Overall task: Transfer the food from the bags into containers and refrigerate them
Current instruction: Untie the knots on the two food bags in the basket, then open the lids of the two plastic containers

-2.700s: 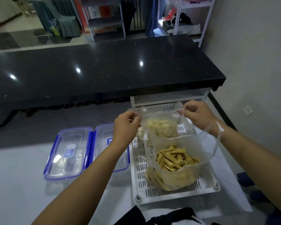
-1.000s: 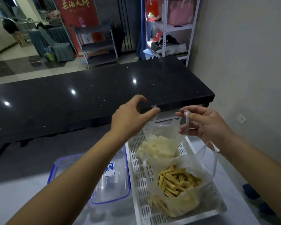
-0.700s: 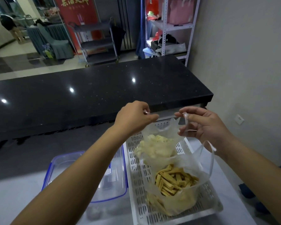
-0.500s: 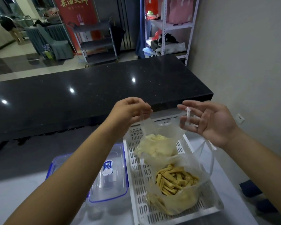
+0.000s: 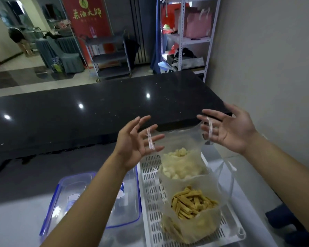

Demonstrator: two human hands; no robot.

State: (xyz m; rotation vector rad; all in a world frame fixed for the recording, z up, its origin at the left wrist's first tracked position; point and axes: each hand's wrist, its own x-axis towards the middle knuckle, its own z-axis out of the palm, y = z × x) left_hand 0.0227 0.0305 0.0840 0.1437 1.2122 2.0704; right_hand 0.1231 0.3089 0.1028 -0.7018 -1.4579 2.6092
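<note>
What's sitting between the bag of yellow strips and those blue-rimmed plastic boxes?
In the head view, only the bare slotted floor of the white tray separates the bag of yellow strips from the blue-rimmed boxes. The person's left forearm crosses above the boxes.

Splayed hands (image 5: 230,131) above food bags (image 5: 184,163)

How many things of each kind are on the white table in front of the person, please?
Bags of food: 2 (pale chunks, yellow-brown strips)
Clear containers with blue clips: 2 (left, right)
White slotted tray: 1
Total: 5
</note>
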